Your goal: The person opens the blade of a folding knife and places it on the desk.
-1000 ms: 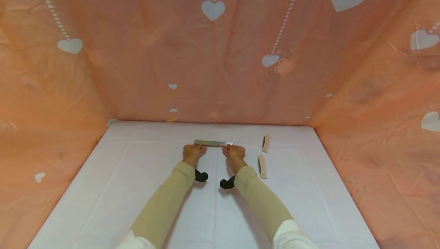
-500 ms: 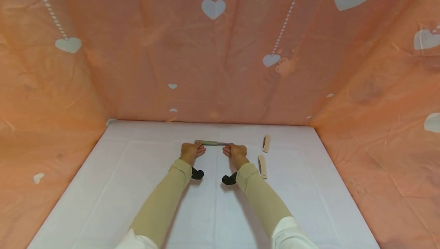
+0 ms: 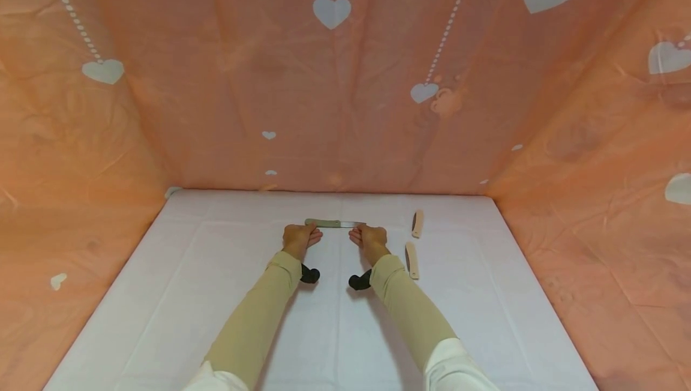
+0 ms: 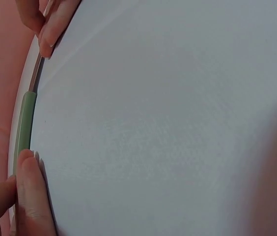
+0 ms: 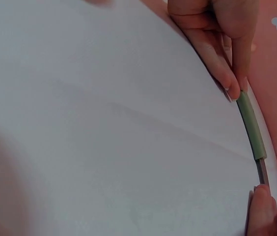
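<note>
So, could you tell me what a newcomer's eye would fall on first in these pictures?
Probably the green-handled knife, held level between the left hand at its handle end and the right hand at its blade end, mid-table. Next, the two beige knives lying on the white table to the right, and the orange heart-patterned backdrop behind.

1. I've got a knife (image 3: 335,223) with a sage green handle and a silvery grey blade
2. Both sleeves (image 3: 254,325) read khaki tan, white further up the arms
3. Tabletop (image 3: 162,295) is plain white, faintly creased
4. Backdrop (image 3: 243,79) is salmon orange, printed with white hearts hanging on dotted white strings
5. Two pale beige pieces (image 3: 412,260) lie to the right
6. Black wrist mounts (image 3: 310,274) show under both cuffs
</note>
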### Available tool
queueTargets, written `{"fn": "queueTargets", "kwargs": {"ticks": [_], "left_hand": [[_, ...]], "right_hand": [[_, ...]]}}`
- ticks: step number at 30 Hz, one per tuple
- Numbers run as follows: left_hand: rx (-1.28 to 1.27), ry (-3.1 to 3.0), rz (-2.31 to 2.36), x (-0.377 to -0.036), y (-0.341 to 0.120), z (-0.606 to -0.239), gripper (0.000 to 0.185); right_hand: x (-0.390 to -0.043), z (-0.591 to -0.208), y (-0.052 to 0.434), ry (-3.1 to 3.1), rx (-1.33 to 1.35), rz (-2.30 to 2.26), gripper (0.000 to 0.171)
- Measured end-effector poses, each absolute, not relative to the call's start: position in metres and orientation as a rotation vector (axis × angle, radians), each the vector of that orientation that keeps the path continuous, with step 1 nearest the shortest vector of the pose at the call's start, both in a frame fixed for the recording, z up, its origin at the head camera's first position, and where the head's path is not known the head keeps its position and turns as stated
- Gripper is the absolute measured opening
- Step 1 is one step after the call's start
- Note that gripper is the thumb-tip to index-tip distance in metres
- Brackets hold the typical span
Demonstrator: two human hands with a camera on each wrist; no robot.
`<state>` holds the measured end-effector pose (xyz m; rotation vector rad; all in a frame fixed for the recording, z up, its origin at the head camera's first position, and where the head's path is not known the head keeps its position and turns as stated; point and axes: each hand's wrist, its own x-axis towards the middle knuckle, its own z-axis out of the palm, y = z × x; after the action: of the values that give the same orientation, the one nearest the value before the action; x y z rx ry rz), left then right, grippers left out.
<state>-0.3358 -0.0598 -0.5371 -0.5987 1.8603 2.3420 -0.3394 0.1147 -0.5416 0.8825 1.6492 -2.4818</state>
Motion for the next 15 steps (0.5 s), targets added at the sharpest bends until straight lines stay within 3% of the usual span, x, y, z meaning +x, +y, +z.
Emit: {"fn": "queueTargets", "kwargs": {"ticks": [15], "left_hand": [[-0.552, 2.097, 2.269, -0.3360, -0.0547, -0.5436, 0.027]], "right_hand": [[-0.3404, -0.5449, 0.1136, 1.641, 0.915, -2.481, 0.024]]}}
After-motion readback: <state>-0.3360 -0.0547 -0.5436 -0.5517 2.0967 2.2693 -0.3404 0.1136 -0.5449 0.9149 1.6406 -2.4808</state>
